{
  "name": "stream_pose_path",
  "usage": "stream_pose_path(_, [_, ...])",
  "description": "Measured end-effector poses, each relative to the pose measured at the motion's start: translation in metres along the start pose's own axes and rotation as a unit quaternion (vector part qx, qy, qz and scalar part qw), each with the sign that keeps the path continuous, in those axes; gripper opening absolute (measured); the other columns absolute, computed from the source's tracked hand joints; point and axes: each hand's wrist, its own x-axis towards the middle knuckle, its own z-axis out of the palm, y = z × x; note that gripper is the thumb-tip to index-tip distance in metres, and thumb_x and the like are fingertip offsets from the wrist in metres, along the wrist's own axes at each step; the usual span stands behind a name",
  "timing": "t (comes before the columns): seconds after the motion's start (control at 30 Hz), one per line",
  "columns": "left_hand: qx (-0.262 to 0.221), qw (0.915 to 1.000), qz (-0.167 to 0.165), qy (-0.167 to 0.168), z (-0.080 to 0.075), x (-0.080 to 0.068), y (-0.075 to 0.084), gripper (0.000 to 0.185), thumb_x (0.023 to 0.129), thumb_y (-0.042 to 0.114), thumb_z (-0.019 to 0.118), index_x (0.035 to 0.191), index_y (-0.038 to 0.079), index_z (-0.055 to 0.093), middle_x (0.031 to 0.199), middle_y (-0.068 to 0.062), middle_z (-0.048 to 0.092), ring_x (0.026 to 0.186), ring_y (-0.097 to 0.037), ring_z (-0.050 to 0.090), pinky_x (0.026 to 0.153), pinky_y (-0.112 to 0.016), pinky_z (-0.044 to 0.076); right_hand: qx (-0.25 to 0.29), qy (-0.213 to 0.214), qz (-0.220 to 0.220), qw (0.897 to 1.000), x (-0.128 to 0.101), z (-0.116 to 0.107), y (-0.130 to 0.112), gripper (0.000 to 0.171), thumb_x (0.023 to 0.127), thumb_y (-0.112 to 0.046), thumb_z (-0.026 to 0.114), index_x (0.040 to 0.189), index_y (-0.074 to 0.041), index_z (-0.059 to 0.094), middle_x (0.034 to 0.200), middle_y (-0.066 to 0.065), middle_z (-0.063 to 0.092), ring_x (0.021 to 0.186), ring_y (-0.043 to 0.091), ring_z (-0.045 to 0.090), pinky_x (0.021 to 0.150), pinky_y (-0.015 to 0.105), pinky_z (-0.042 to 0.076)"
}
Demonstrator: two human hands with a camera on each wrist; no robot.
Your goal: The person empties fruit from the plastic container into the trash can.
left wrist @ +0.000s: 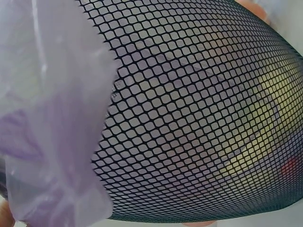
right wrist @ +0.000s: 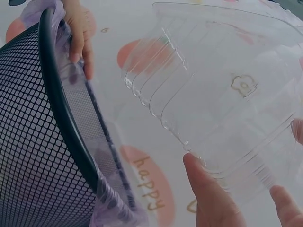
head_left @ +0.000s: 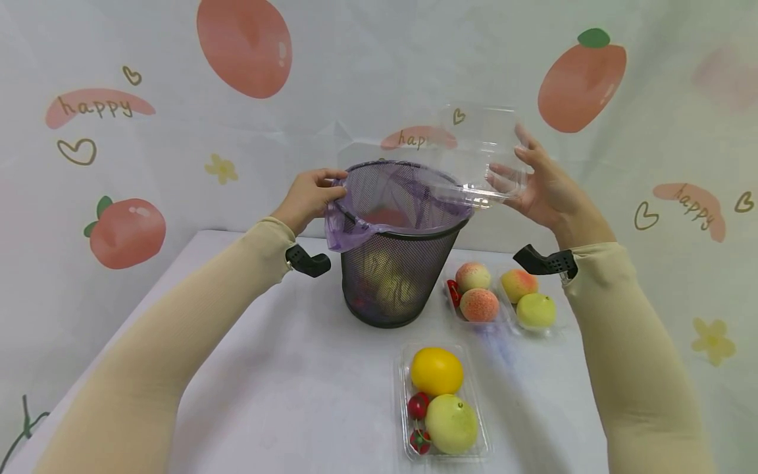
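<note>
A black mesh bin with a purple liner stands on the white table; yellow and red fruit shows through its mesh. My left hand grips the bin's rim and liner on its left side. My right hand holds a clear plastic clamshell box tipped over the bin's right rim; the box looks empty in the right wrist view, where my fingers pinch its edge beside the bin.
Right of the bin an open clear tray holds peaches, a yellow-green fruit and something red. Nearer me another clear tray holds a yellow fruit, a pale green one and small red ones. A fruit-print backdrop hangs behind.
</note>
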Motion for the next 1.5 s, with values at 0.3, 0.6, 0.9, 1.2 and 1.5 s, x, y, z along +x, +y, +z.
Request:
stream_pose_path(0.3, [0.002,1.0,-0.001,-0.002,0.0,0.001,-0.001,0.044,0.094,0.013,0.058,0.138,0.014,0.054,0.14,-0.012,0.046,0.11,-0.02,0.053,0.092,-0.039,0.05,0.032,-0.02,0.023,0.999,-0.021,-0.02,0.001,0.059,0.097,-0.026,0.057,0.144,-0.052,0.033,0.161,0.009,-0.014,0.108,0.023,0.058,0.079,0.036,0.057])
stream_pose_path(0.6, [0.002,1.0,0.002,-0.002,0.0,0.002,-0.002,0.044,0.094,0.013,0.059,0.138,0.014,0.054,0.139,-0.012,0.046,0.107,-0.019,0.053,0.09,-0.037,0.051,0.094,-0.06,0.013,0.994,-0.042,-0.05,0.009,0.063,0.097,-0.019,0.055,0.147,-0.049,0.031,0.143,0.015,0.033,0.111,0.03,0.063,0.081,0.041,0.057])
stream_pose_path(0.9, [0.005,1.0,0.001,-0.006,-0.001,0.002,-0.002,0.045,0.094,0.013,0.058,0.139,0.014,0.053,0.141,-0.013,0.046,0.109,-0.02,0.053,0.09,-0.037,0.051,0.033,-0.05,-0.011,0.998,-0.069,-0.075,0.024,0.069,0.095,-0.022,0.056,0.149,-0.05,0.023,0.139,0.013,0.029,0.116,0.025,0.06,0.088,0.043,0.054])
stream_pose_path(1.2, [0.014,0.9999,0.001,-0.003,-0.002,0.002,-0.002,0.044,0.094,0.014,0.058,0.139,0.015,0.054,0.141,-0.013,0.046,0.109,-0.019,0.053,0.09,-0.036,0.05,-0.046,-0.077,-0.031,0.995,-0.087,-0.098,0.048,0.075,0.098,-0.027,0.049,0.153,-0.045,0.001,0.145,0.02,0.006,0.119,0.019,0.058,0.089,0.041,0.054])
stream_pose_path(1.5, [0.011,0.9999,0.001,-0.003,-0.001,0.0,-0.001,0.045,0.094,0.012,0.058,0.138,0.014,0.054,0.142,-0.013,0.046,0.11,-0.02,0.052,0.093,-0.039,0.05,-0.053,-0.112,0.01,0.992,-0.106,-0.114,0.071,0.069,0.102,-0.02,0.038,0.153,-0.046,-0.002,0.141,0.006,0.037,0.12,0.021,0.058,0.093,0.042,0.051])
